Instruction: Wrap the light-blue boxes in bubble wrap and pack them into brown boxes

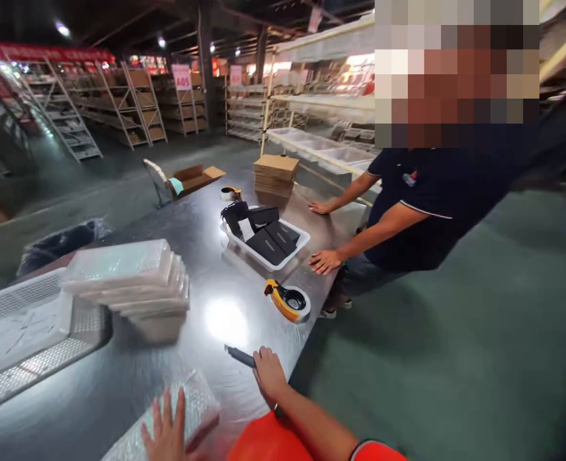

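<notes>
At left, a perforated plastic basket (91, 318) stands beside stacked bubble-wrapped packs (120, 269). The left hand (165, 428), fingers spread, lies over a single bubble-wrapped pack (197, 398) at the near table edge, apparently steadying it. Rightward, the right hand (269, 372) grips a utility knife (239, 356), pointing away from that pack; cutting would call for turning the blade toward it, clear of the fingers.

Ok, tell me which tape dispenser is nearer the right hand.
The tape dispenser near the edge of the table, between the right hand and the white tray; the other dispenser sits beyond the tray.
</notes>
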Motion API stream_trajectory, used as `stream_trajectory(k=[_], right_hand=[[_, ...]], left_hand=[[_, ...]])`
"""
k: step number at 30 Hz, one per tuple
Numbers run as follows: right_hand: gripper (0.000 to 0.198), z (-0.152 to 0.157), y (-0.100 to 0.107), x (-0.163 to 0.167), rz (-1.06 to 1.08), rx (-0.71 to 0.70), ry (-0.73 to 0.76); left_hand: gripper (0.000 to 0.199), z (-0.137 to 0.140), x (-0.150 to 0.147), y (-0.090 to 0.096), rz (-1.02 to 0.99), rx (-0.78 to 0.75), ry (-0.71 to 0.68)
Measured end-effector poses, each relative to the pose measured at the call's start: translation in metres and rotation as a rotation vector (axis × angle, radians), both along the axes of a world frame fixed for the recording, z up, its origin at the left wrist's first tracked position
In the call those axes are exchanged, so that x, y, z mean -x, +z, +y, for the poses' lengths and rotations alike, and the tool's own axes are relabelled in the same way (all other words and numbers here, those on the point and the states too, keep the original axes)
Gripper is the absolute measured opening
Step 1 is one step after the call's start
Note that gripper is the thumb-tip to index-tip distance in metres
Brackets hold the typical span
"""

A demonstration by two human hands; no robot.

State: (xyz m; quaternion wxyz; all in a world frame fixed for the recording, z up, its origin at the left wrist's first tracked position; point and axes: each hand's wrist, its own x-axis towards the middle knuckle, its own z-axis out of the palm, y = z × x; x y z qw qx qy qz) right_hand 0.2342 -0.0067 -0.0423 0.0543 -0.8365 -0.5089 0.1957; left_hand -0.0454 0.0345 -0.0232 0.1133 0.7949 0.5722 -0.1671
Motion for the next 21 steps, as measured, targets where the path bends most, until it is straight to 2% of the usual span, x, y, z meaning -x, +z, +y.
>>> stream_trajectory(k=[1, 3, 7, 10, 13, 17, 21], right_hand=[[0.030, 0.002, -0.001, -0.005, 0.012, 0.000, 0.012], [0.026, 0.008, -0.001, -0.012, 0.036, -0.006, 0.019], [0.024, 0.039, -0.002, -0.025, 0.066, -0.058, -0.061], [0.023, 0.084, 0.000, -0.043, 0.117, -0.113, -0.144], [0.025, 0.143, 0.004, -0.063, 0.208, -0.185, -0.236], [0.029, 0.209, 0.002, -0.077, 0.430, -0.285, -0.350], [0.029, 0.238, -0.010, -0.075, 0.791, -0.338, -0.423]], left_hand=[[0.104, -0.006, 0.000, -0.001, 0.050, 0.008, 0.009], [0.112, -0.011, -0.005, -0.001, 0.156, 0.006, 0.001], [0.097, -0.010, -0.014, 0.000, 0.269, -0.019, -0.009], [0.093, -0.008, -0.016, 0.003, 0.299, 0.011, 0.023], [0.081, -0.005, -0.015, 0.006, 0.256, 0.041, 0.043], [0.085, -0.003, -0.014, 0.007, 0.211, 0.089, 0.067], [0.079, -0.006, -0.012, 0.000, 0.188, 0.054, 0.086]])
